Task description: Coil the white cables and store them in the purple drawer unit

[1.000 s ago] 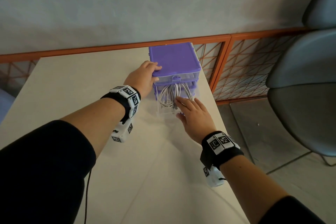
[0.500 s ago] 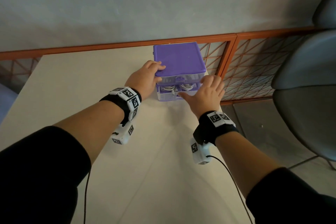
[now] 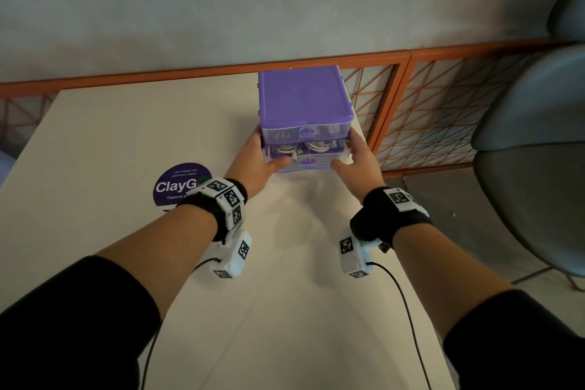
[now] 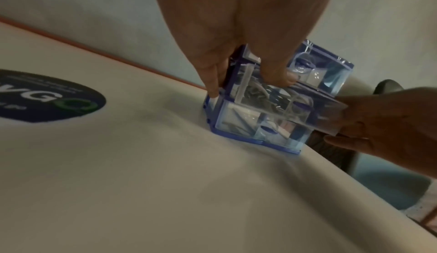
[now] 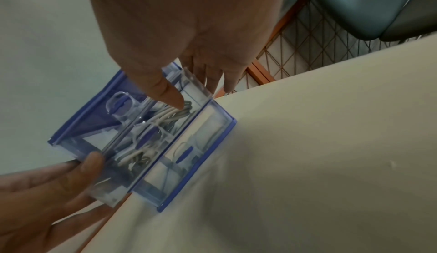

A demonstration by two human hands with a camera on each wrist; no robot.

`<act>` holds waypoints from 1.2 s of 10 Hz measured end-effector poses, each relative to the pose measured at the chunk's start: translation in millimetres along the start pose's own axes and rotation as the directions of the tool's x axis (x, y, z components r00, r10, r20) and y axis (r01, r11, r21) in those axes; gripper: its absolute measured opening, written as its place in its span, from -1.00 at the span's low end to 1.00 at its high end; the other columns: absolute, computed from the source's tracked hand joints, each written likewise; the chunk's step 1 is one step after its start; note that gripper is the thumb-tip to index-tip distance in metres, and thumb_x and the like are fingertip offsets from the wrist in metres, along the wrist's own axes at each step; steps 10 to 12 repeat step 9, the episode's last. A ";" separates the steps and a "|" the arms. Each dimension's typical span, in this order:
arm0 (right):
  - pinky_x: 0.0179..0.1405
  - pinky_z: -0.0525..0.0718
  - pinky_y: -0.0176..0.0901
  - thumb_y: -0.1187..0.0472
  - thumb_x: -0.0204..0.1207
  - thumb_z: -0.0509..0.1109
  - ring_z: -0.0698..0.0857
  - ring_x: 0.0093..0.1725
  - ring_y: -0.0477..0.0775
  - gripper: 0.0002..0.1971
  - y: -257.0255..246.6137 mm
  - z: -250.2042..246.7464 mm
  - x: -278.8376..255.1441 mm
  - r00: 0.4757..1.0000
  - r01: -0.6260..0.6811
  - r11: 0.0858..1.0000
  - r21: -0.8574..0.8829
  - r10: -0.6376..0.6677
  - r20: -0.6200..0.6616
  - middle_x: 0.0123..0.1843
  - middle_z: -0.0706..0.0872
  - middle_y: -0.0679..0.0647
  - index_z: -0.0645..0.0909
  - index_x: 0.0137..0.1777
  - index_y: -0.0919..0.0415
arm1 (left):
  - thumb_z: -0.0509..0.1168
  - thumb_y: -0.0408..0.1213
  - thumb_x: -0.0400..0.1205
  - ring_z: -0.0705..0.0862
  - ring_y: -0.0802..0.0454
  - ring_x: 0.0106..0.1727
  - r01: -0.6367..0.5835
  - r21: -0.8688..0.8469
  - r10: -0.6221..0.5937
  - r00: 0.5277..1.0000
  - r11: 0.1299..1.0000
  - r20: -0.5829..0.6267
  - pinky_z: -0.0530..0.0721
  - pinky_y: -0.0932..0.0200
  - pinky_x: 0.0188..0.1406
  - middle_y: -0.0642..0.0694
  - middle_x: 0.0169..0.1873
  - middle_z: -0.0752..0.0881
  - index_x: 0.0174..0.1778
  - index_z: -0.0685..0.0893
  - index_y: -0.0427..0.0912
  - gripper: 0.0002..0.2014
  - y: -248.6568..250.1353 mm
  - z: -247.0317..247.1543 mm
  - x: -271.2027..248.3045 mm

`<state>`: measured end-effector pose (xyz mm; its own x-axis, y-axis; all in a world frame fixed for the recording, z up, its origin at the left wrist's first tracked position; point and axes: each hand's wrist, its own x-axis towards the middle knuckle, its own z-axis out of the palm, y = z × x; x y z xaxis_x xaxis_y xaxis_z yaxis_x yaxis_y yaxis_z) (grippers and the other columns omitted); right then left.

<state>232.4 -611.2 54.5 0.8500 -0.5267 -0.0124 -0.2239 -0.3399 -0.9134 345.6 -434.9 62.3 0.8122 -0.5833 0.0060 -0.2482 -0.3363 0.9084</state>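
Observation:
The purple drawer unit (image 3: 304, 95) stands at the far right of the table (image 3: 126, 136). Its clear middle drawer (image 3: 305, 153) sticks out slightly and holds the coiled white cables (image 3: 318, 146). My left hand (image 3: 266, 155) lies along the unit's left side with straight fingers (image 4: 212, 81), and its thumb (image 4: 281, 77) presses the drawer front. On the unit's right side my right hand (image 3: 346, 152) mirrors it, thumb (image 5: 170, 96) on the drawer front over the white cables (image 5: 170, 116). The clear top and bottom drawers are pushed in.
A round purple sticker (image 3: 180, 185) is on the table left of my left wrist. An orange mesh railing (image 3: 421, 111) runs behind and right of the unit. A grey chair (image 3: 531, 168) stands at the right. The table's right edge lies close to the unit.
The middle drawer, pulled far out a second ago, has been pushed almost in. My left hand came down from the unit's top to its left side. My right hand moved to its right side.

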 end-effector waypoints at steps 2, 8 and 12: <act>0.23 0.60 -0.20 0.21 0.48 0.43 0.63 0.21 -0.19 -0.51 7.4 5.7 12.7 0.988 -0.080 0.996 0.043 0.085 -0.132 0.22 0.64 -0.20 0.47 0.42 0.02 | 0.35 -0.34 0.59 0.63 -0.07 0.32 0.082 0.158 -0.057 0.986 0.984 -0.157 0.55 0.10 0.27 -0.17 0.32 0.65 0.44 0.36 -0.24 -0.49 -1.7 1.0 4.9; 0.40 0.55 0.06 0.24 0.51 0.31 0.55 0.40 0.10 -0.46 -12.2 16.2 -5.3 0.980 -0.144 0.990 -0.005 0.142 -0.143 0.43 0.60 0.08 0.39 0.52 0.08 | 0.28 -0.24 0.63 0.59 -0.08 0.40 0.155 0.324 -0.153 0.988 0.933 -0.032 0.52 -0.08 0.39 -0.06 0.40 0.61 0.59 0.23 -0.04 -0.40 7.4 -13.5 -7.2; 0.50 0.41 0.10 0.28 0.49 0.35 0.44 0.48 0.22 -0.47 -8.1 19.1 -30.4 0.949 -0.215 0.976 -0.027 0.202 -0.243 0.47 0.53 0.19 0.43 0.49 0.20 | 0.25 -0.18 0.65 0.60 -0.06 0.35 0.181 0.365 -0.179 0.983 0.913 -0.040 0.51 0.05 0.34 -0.05 0.33 0.67 0.57 0.30 -0.06 -0.45 9.3 -28.7 -25.4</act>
